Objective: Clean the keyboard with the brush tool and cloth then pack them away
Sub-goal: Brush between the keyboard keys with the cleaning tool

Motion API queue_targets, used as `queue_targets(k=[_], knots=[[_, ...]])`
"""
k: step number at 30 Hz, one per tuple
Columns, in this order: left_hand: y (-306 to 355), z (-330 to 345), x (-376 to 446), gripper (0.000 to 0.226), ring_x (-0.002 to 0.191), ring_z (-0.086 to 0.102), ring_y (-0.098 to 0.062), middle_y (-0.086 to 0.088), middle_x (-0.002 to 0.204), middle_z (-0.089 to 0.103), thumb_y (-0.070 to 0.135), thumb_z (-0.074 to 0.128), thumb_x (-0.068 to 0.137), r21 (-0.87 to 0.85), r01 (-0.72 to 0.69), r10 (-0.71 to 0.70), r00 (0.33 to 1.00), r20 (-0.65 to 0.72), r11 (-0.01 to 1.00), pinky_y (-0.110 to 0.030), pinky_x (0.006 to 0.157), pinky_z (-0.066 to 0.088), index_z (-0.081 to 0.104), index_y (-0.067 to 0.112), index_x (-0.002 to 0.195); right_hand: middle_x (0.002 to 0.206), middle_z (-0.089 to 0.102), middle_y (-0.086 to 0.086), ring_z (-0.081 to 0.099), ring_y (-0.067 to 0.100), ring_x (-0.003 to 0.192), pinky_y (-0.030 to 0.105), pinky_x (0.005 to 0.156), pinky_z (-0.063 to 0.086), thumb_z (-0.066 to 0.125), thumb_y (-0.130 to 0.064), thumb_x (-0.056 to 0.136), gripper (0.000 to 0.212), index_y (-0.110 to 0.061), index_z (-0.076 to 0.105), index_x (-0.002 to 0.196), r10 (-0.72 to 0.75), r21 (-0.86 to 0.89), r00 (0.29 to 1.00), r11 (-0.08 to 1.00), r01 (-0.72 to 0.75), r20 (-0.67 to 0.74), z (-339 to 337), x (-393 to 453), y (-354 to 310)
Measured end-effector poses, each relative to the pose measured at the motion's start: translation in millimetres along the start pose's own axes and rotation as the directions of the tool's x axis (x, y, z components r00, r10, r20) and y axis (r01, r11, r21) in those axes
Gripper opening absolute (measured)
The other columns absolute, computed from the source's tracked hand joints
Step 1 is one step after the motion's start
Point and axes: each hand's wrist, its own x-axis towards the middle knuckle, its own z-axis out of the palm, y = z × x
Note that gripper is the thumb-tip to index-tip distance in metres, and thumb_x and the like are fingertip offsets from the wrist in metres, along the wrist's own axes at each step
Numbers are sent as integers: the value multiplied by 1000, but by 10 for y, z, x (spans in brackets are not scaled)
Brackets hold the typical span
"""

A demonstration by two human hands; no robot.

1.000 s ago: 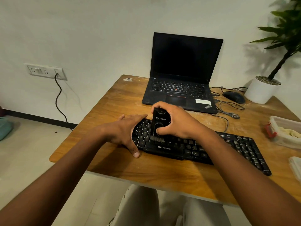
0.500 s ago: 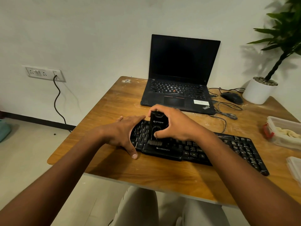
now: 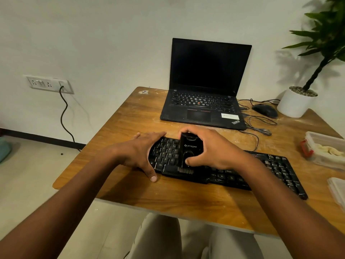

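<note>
The brush tool (image 3: 190, 152) is gripped by the right hand (image 3: 214, 148), bristles set on the keyboard (image 3: 261, 169), whose long axis follows the table's (image 3: 130, 116) near edge. The keyboard's left end is steadied by the spread left hand (image 3: 138, 152).

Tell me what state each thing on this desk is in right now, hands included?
Left hand: flat, steadying the keyboard's left end.
Right hand: grips the brush tool.
Brush tool: bristles down on the keys.
Keyboard: lying flat on the table.
Laptop: lid open, screen dark.
Mouse: idle, untouched.
Plastic box: lid off.
</note>
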Motion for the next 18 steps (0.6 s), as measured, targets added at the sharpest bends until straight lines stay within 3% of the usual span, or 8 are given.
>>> queue_targets(k=[3, 9, 15, 18], knots=[[8, 0, 3, 149, 157, 2, -17, 3, 173, 7, 48, 97, 58, 1, 6, -6, 1000, 7, 1000, -41, 121, -14, -6, 34, 165, 108, 63, -14, 64, 6, 92, 19, 66, 56, 85, -15, 80, 58, -43, 54, 120, 4, -37, 998, 999, -6, -69, 4, 51, 57], [71, -18, -51, 147, 156, 4, -16, 5, 173, 7, 44, 97, 61, -3, 18, -18, 1000, 12, 1000, -46, 124, -7, -6, 33, 165, 106, 62, -11, 67, 14, 88, 29, 63, 63, 84, -14, 84, 60, -46, 50, 121, -26, -73, 979, 997, 12, -202, -26, 22, 94], [80, -27, -57, 148, 156, 3, -17, 3, 172, 8, 40, 98, 60, -17, 17, -17, 1000, 12, 1000, -41, 122, -11, -5, 31, 165, 109, 66, -13, 66, 3, 95, 24, 72, 60, 88, -14, 78, 57, -43, 58, 117, 15, 9, 1000, 1000, -15, 11, -142, -156, 156], [101, -31, -61, 148, 156, 4, -16, 4, 172, 8, 40, 98, 60, -16, 20, -20, 1000, 13, 1000, -43, 123, -10, -5, 31, 165, 108, 64, -15, 66, 7, 93, 22, 68, 59, 86, -13, 79, 58, -42, 56, 118, 30, -21, 997, 999, -32, -70, -129, -107, 212]])
